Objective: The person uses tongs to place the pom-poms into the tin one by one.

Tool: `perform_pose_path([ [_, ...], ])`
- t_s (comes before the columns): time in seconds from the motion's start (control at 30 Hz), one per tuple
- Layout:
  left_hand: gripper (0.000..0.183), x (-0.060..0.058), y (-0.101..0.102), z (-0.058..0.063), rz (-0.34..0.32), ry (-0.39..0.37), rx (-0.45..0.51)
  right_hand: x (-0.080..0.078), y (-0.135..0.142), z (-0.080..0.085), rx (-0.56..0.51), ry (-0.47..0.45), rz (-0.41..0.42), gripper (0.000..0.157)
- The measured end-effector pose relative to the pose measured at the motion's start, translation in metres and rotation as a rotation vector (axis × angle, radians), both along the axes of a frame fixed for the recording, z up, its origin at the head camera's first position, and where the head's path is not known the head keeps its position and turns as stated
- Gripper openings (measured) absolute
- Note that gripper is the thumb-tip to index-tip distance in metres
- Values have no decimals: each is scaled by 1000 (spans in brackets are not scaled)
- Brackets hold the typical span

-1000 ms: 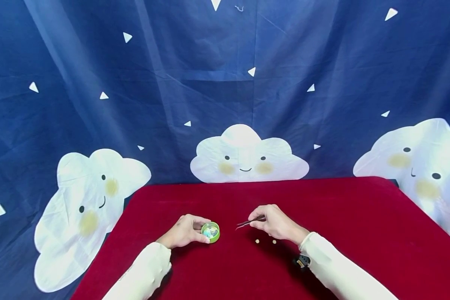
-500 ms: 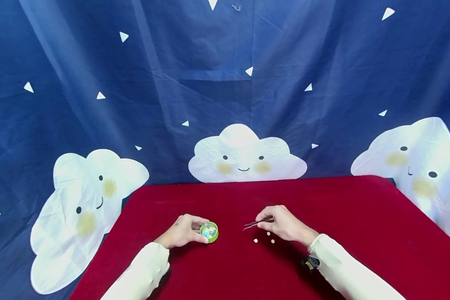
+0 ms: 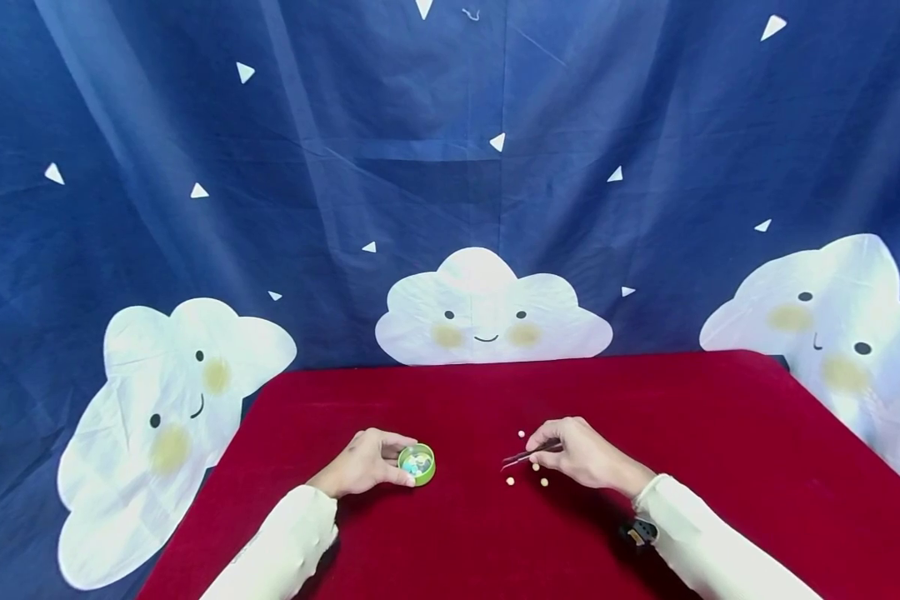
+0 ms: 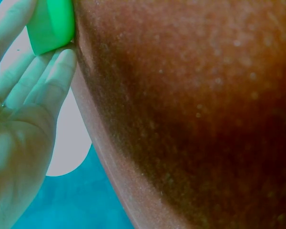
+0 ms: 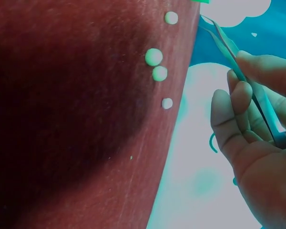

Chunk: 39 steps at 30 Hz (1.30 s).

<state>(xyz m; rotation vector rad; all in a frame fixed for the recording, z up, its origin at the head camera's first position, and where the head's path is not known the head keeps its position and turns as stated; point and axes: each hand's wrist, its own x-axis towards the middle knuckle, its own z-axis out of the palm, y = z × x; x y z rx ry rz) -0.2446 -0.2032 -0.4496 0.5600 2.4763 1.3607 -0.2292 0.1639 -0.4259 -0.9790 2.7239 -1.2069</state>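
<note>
In the head view my left hand (image 3: 367, 463) holds a small round green tin (image 3: 426, 480) by its side, thumb in front and fingers behind. Whitish and bluish bits show inside it. The left wrist view shows the green side of the tin (image 4: 55, 24) between thumb and fingers. My right hand (image 3: 588, 454) pinches dark, fine-tipped tweezers (image 3: 531, 454), pointing left and down. Their tips stand slightly apart with nothing between them in the right wrist view. Several small pale balls lie near the tweezers, among them a front one (image 3: 510, 481) and a far one (image 3: 521, 433).
A dark red cloth (image 3: 450, 542) covers the table. Behind it hangs a blue curtain (image 3: 420, 200) with white clouds and triangles. A small black device (image 3: 640, 532) sits at my right cuff.
My right hand has moved right and, lately, a little nearer with the tweezers. More pale balls have come into sight from behind it. The left hand and the tin stay in place.
</note>
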Motion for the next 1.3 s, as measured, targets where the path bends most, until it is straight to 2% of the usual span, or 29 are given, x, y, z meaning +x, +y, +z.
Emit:
perform_pose_path([
  [0.2,55,0,0,0,-4,4,-5,2,7,-2,16,23,-2,11],
  [0.7,55,0,0,0,-13,32,-30,4,13,-7,47,-2,3,12],
  [1.3,56,1,3,3,7,2,-35,2,6,-5,15,17,11,10],
])
